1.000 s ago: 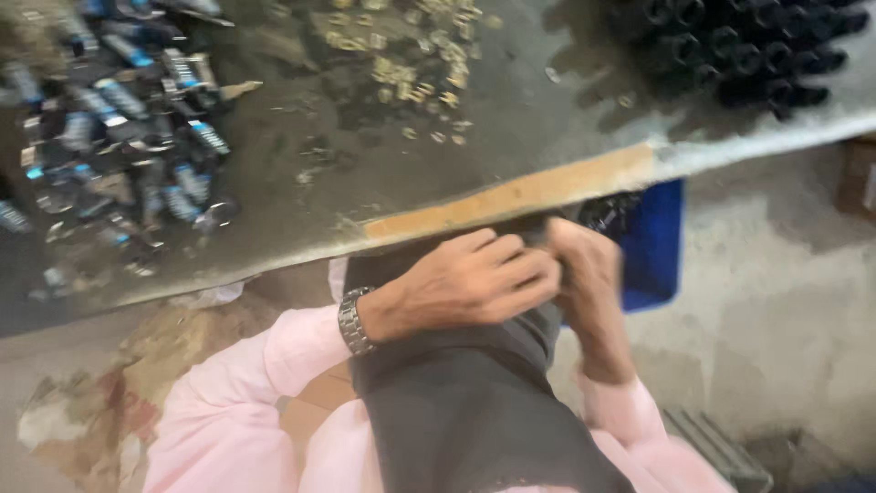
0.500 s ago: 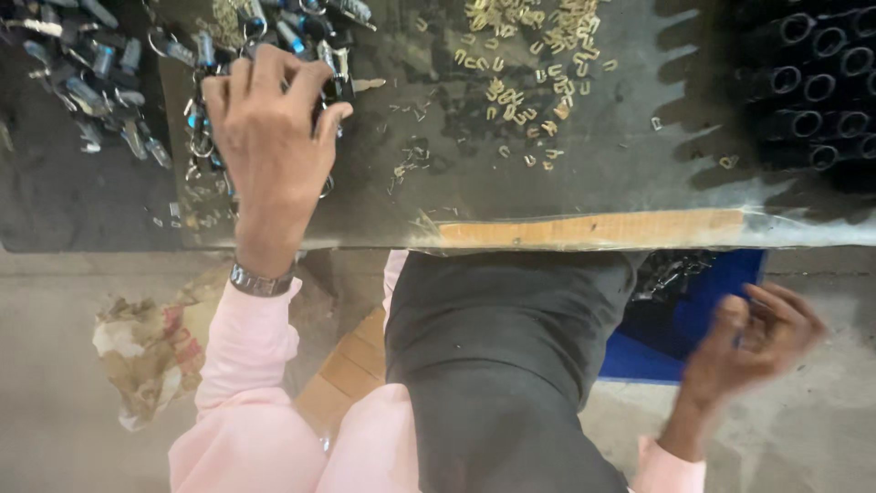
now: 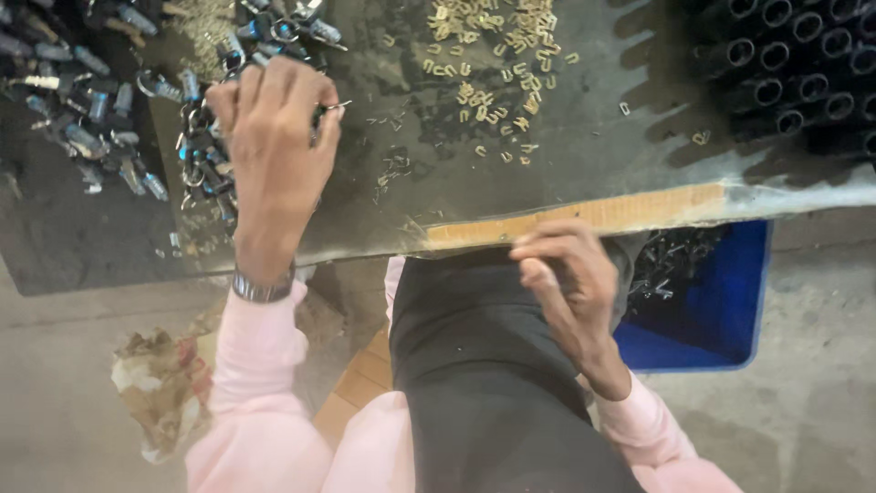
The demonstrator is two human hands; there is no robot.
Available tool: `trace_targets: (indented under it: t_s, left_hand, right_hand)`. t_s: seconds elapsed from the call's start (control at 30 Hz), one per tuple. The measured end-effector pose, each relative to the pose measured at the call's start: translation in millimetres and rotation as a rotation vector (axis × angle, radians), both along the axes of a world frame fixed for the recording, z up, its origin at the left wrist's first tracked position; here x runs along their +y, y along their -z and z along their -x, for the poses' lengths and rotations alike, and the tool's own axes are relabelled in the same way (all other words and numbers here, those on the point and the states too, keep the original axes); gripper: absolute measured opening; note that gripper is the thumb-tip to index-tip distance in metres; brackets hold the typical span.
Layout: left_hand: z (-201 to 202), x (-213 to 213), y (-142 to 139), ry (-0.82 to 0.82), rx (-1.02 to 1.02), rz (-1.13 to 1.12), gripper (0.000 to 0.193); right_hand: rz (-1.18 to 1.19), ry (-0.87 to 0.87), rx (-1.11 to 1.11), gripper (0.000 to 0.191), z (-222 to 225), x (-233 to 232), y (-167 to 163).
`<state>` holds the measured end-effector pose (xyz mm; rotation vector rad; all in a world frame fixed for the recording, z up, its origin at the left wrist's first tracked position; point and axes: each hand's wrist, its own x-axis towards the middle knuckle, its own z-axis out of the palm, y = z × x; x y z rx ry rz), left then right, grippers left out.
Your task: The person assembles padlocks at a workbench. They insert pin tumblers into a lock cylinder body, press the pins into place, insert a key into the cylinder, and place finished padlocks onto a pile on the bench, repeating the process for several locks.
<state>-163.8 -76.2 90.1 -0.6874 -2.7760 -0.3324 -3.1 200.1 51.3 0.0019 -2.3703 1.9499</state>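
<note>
Head view: left hand [image 3: 274, 146] grip over metal clips [image 3: 196, 151]; right hand [image 3: 566, 274] well apart.

Left hand [image 3: 274, 137] covers part of the metal clips [image 3: 196, 169], so any grasp is hidden. Right hand [image 3: 566, 274] fingertips blurred, pinch unclear. Black tubes [image 3: 794, 64] cut off at top-right edge. Blue bin [image 3: 721, 310] half hidden under table [image 3: 584, 155]. Brass bits [image 3: 493, 55] too small to identify.
</note>
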Motion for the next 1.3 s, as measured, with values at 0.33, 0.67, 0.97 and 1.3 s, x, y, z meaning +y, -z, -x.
trace_targets:
  t_s: [0.33,0.67,0.97,1.3]
  left_hand:
    - [-73,68,-14,0.403,-0.395,-0.54,0.032]
    - [-70,85,24,0.223,-0.278,-0.17,0.065]
    - [-102,77,36,0.249,-0.257,-0.444,0.024]
    - [-94,97,23,0.132,-0.823,-1.111,0.015]
  right_hand:
    - [0.869,-0.128,-0.58,0.045,16,-14,24]
    - [0.338,0.099,-0.345,0.031,-19,24,5]
    - [0.772,0.096,-0.375,0.024,-15,19,23]
    - [0.658,0.048,-0.466,0.025,-6,18,31]
